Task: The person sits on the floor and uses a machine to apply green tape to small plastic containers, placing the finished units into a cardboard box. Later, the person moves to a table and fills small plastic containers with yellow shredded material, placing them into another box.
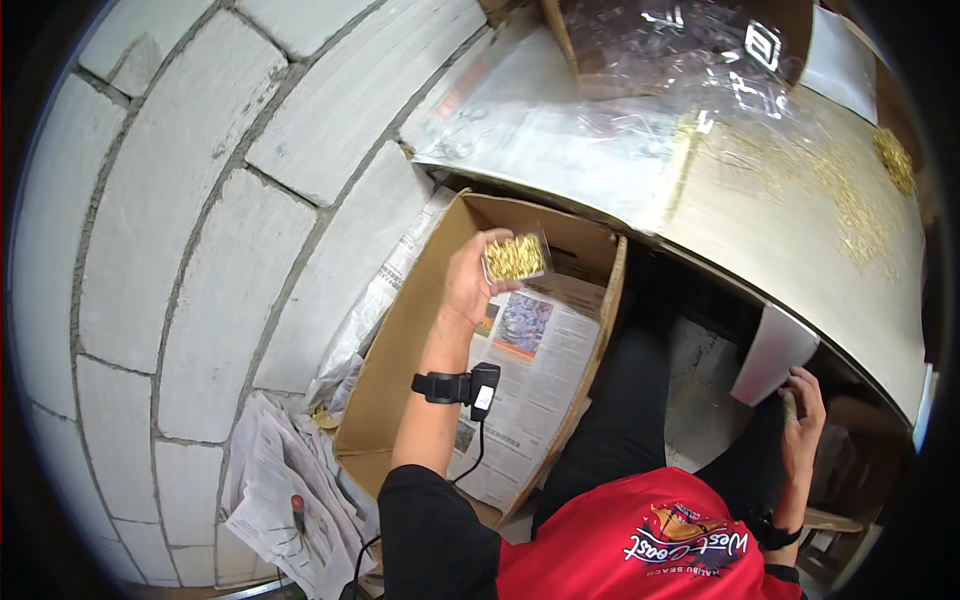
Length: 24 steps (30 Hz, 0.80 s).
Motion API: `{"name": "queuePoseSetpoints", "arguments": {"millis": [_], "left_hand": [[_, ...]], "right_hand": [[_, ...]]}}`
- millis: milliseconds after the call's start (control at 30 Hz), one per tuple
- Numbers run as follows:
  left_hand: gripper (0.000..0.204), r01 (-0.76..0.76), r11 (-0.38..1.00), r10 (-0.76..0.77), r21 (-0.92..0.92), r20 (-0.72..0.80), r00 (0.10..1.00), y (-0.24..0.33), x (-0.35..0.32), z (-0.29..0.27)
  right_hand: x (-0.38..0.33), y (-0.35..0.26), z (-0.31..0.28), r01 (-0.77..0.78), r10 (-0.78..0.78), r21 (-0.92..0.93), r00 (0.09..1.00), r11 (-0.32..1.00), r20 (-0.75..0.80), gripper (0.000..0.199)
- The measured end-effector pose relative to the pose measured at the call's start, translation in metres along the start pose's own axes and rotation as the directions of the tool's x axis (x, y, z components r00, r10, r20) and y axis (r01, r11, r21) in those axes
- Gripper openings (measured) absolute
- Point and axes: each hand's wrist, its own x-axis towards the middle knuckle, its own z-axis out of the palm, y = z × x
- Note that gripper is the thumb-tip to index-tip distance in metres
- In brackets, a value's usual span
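The left hand (470, 280) pinches a small clear bag of gold pieces (515, 257) above the open cardboard box (400, 350). The right hand (803, 410), fingers curled, touches white paper (772, 352) at the worktop's (760, 210) near edge.

The person wears a red top (660, 535) with a printed design in white, black and yellow on it, over black sleeves (435, 535) that reach the elbow on the left arm and the wrist on the right. Black trousers (625, 405) cover the legs. The left wrist carries a black strap (441, 387) with a small black box (484, 388) bearing a pale sticker; a thin black cable (470, 462) runs from it down along the forearm. The right wrist has a black band (775, 532) too. Both hands are bare.
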Motion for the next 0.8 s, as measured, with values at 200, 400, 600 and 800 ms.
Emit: {"name": "queuePoseSetpoints", "arguments": {"millis": [200,400,600,800], "left_hand": [[0.028,0.266,0.952,-0.299,-0.148,-0.280,0.912,-0.126,0.030,-0.046],[0.021,0.350,0.918,-0.394,-0.188,-0.317,0.863,-0.236,0.069,-0.028],[0.020,0.308,0.944,-0.240,0.120,-0.393,0.888,-0.289,0.088,0.003],[0.025,-0.019,0.632,0.210,0.775,-0.147,0.967,-0.288,0.072,-0.020]], "right_hand": [[0.024,-0.033,0.020,0.032,-0.004,-0.241,0.993,0.970,0.116,0.027],[0.034,-0.041,0.039,0.138,-0.033,-0.369,0.961,0.919,0.276,0.027],[0.034,-0.046,0.044,0.144,-0.018,-0.396,0.952,0.907,0.306,0.022],[0.053,-0.042,0.031,0.325,-0.146,-0.401,0.898,0.856,0.416,0.031]]}}
